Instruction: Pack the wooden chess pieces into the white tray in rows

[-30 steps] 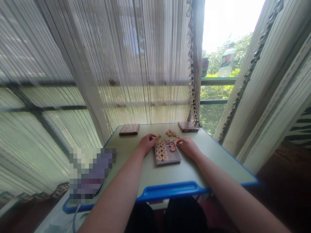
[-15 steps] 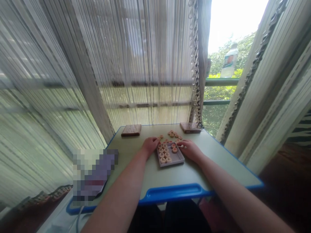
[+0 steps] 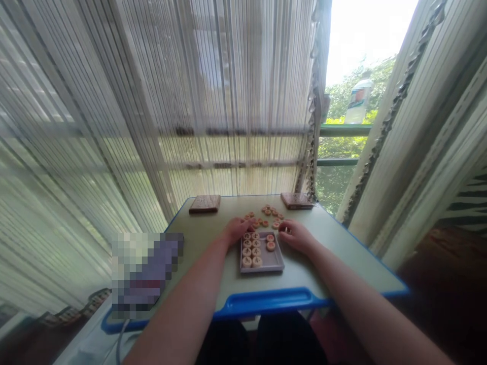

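Observation:
A shallow grey tray (image 3: 280, 258) lies on the table in front of me. Two columns of Chinese chess pieces (image 3: 247, 252) with dark characters fill its left side. On its right side sit two pieces with red characters (image 3: 270, 246). My left hand (image 3: 239, 228) is at the tray's far left corner, fingers stretched toward loose chess pieces (image 3: 265, 223) behind it. Just off the tray's far right corner is my right hand (image 3: 294, 234), its fingers loosely bent and apart, close to another loose piece (image 3: 276, 225). I see no piece held in either hand.
More loose pieces (image 3: 268, 212) lie farther back on the table (image 3: 205, 243). A brown wooden box (image 3: 204, 203) stands at the far left, another box (image 3: 297, 200) at the far right. A pixelated object (image 3: 152, 274) rests at the left edge. A bottle (image 3: 358, 100) stands by the window.
The tray with its pieces has come closer to me and slightly left, turning straighter. Its far edge now lies apart from the loose pieces. My left hand has moved slightly right.

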The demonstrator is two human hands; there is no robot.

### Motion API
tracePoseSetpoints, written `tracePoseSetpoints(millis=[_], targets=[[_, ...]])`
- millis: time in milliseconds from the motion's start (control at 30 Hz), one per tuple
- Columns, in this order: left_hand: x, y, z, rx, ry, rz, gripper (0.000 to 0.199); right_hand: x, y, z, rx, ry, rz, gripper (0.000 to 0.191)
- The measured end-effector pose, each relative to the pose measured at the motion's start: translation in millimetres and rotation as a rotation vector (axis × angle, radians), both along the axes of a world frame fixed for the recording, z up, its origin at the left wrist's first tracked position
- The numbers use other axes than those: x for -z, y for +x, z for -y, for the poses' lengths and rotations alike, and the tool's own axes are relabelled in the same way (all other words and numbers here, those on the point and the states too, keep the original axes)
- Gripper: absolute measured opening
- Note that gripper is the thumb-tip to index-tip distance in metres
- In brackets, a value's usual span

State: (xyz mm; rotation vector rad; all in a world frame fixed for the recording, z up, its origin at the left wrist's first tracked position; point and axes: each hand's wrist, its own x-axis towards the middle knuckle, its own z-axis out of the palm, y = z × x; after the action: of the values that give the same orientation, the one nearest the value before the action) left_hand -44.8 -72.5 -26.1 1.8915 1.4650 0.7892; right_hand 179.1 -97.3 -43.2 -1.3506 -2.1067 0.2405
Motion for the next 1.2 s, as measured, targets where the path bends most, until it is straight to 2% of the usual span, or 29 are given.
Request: tracePoseSetpoints(millis=[67, 133, 200, 300, 433, 633, 767, 867, 1033, 1100, 1200], targets=[[0.0, 1.6, 0.2, 0.028, -0.021, 0.028, 0.056, 3.2, 3.8, -5.8, 0.129, 0.064, -0.016, 0.025], [0.5, 2.2, -0.4, 0.042, -0.017, 0.035, 0.056, 6.2, 6.2, -10.3, 0.184, 0.091, 0.021, 0.037], [2.0, 1.6, -2.3, 0.021, 0.012, 0.028, 0.058, 8.9, 7.3, -13.1, 0.165, 0.070, 0.080, 0.040], [6.1, -0.8, -6.8, -0.035, 0.084, 0.038, 0.062, 12.9, 7.3, -15.1, 0.105, 0.032, 0.108, 0.033], [11.2, -2.3, -11.4, -0.070, 0.093, 0.141, 0.068, 14.4, 3.5, -15.5, 0.082, 0.059, 0.118, 0.032], [7.1, -3.9, -13.6, -0.156, 0.080, 0.274, 0.073, -4.6, -8.8, -22.7, 0.045, 0.201, 0.267, 0.030], [6.6, -9.3, -18.7, -0.278, 0.216, 0.167, 0.062, -4.1, -12.5, -40.5, 0.066, 0.245, 0.245, 0.046], [10.6, -10.8, -24.4, -0.302, 0.323, 0.049, 0.046, 5.8, -11.2, -52.5, 0.051, 0.122, 0.204, 0.052], [17.4, -5.3, -33.4, -0.247, 0.219, -0.205, 0.043, 10.9, -8.9, -58.6, -0.041, -0.102, 0.144, 0.065], [17.6, -2.5, -37.6, -0.246, 0.177, -0.290, 0.043, 8.4, -9.2, -58.7, -0.061, -0.116, 0.137, 0.067], [14.4, 2.0, -46.0, -0.246, 0.134, -0.291, 0.038, 4.6, -9.4, -58.5, -0.095, -0.093, 0.131, 0.063]])
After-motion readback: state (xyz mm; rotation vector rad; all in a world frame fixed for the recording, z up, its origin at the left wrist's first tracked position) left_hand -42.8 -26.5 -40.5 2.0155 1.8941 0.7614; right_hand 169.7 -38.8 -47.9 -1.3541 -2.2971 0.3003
